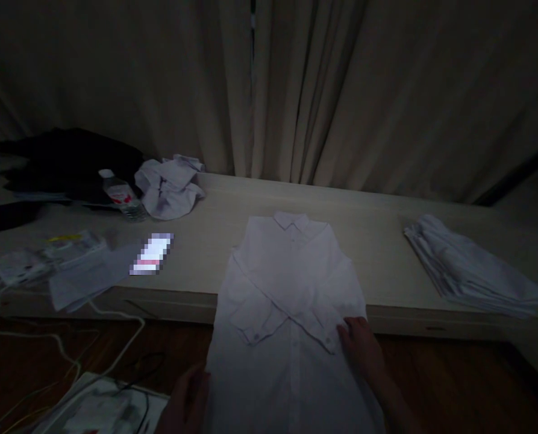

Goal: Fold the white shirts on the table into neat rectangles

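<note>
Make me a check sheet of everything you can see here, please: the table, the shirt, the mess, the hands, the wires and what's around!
Surface: pale long table, dimly lit.
Job's things: white shirt laid flat, collar at the far end, sleeves crossed, hem hanging over the near edge.
Clutter: crumpled cloth, bottle, dark clothes, folded stack, papers.
Grippers: right hand flat on the shirt by a cuff; left hand at the shirt's near left edge.
Cables: white cord trailing to the floor.
Surroundings: curtains behind, wooden floor below.
</note>
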